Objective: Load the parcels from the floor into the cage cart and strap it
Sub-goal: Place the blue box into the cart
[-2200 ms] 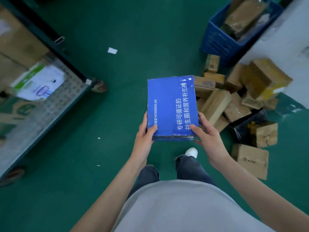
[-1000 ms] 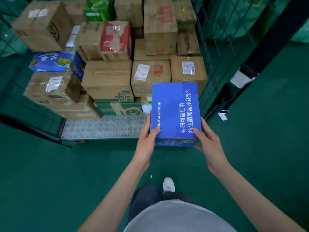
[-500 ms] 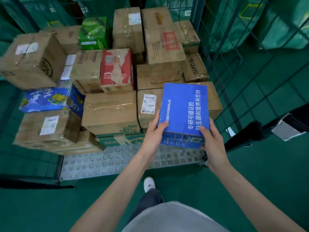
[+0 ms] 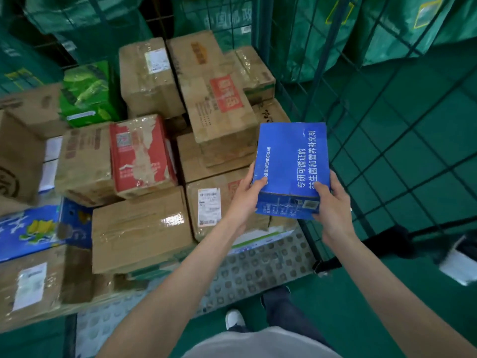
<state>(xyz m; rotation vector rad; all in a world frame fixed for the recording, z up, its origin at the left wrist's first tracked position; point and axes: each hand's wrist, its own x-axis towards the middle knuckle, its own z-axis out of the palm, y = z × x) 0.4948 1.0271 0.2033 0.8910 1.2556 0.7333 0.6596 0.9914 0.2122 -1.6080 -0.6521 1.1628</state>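
Observation:
I hold a blue printed box (image 4: 289, 161) in both hands above the right front of the cage cart. My left hand (image 4: 245, 195) grips its near left corner, thumb on top. My right hand (image 4: 333, 202) grips its near right corner the same way. The box hangs over a brown carton with a white label (image 4: 214, 205), close to the cart's right mesh wall (image 4: 307, 104). The cart's studded metal floor (image 4: 258, 267) shows bare at the front edge.
The cart holds several stacked cartons: a red-printed one (image 4: 140, 153), a green one (image 4: 87, 91), a blue fruit-printed one (image 4: 33, 228) and brown ones. Green mesh panels and green sacks (image 4: 402, 24) stand behind and to the right. Green floor lies under my feet.
I turned from the parcel pile on the floor to the cage cart and stepped close. The blue box, still in both hands, moved up and forward over the cart's right front cartons.

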